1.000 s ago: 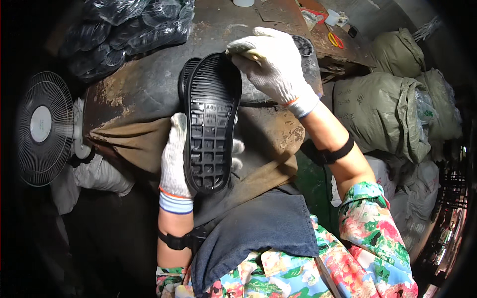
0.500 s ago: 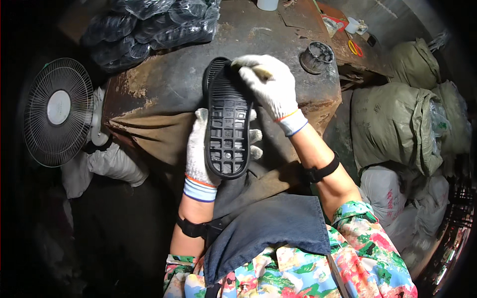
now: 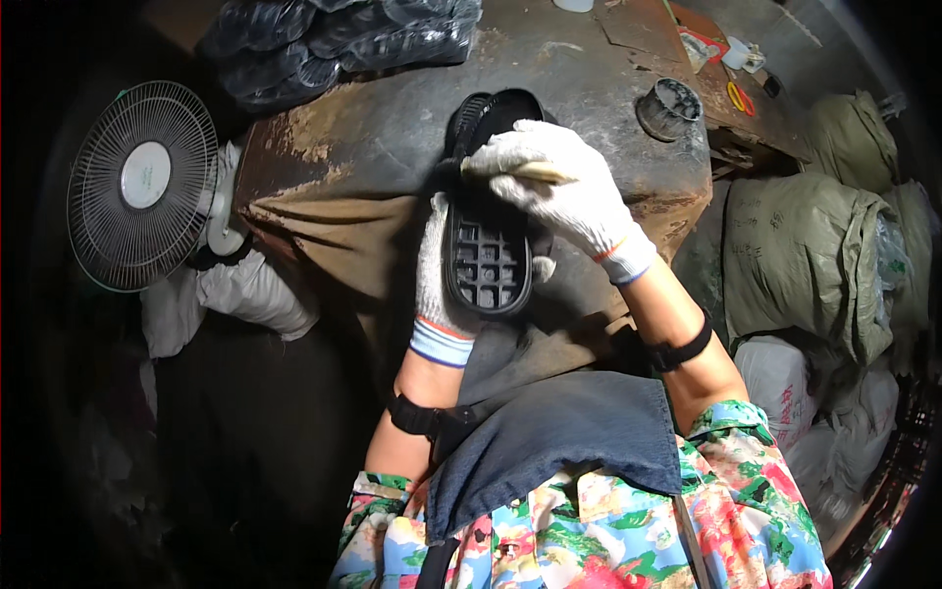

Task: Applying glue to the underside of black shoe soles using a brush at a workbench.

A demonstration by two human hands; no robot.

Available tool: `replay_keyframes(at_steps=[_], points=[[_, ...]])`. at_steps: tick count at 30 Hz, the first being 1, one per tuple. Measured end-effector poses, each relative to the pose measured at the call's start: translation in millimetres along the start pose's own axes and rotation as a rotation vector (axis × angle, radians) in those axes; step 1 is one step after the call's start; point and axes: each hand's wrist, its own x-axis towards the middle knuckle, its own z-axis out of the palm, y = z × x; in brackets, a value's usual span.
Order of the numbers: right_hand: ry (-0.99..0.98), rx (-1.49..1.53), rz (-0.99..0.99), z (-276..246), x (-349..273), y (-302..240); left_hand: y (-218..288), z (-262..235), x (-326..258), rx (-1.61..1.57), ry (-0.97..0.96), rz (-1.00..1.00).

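A black shoe sole (image 3: 488, 267) with a grid of square hollows is held over the near edge of the table. My left hand (image 3: 439, 273), in a white knit glove, wraps it from beneath, thumb along the left side and fingertips showing at the right. Across the sole's upper part lies my gloved right hand (image 3: 554, 177), its fingers closed and pressed against it, hiding the middle. A tan patch shows between those fingers; what it is I cannot make out. Beyond the hand a rounded black end sticks up, with a second ribbed black edge (image 3: 465, 116) beside it.
Black plastic-wrapped bundles (image 3: 343, 44) lie at the table's far left. A dark round pot (image 3: 669, 110) and orange-yellow scissors (image 3: 740, 98) are at the far right. A fan (image 3: 145, 177) stands left. Green sacks (image 3: 800, 260) and white bags (image 3: 775, 378) are piled right.
My right hand has come down the sole and now covers its ribbed middle. The sole's far end looks lifted and shifted right. The whole view has moved slightly.
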Motion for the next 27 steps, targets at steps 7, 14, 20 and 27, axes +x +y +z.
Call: replay_keyframes(at_steps=[7, 14, 20, 27], points=[[-0.185, -0.032, -0.082, -9.2, -21.9, -68.6, 6.4, 15.1, -1.7, -0.043, 0.003, 0.123], [-0.259, 0.176, -0.039, -35.2, -50.8, -72.7, 45.5, 36.1, -7.4, 0.347, 0.093, 0.089], [-0.056, 0.684, 0.751, -11.2, -45.7, -78.3, 60.1, 46.1, -2.4, 0.960, 0.357, 0.133], [-0.149, 0.197, 0.513, 13.6, -29.6, -80.4, 57.1, 42.6, -28.6, 1.961, 0.355, 0.484]])
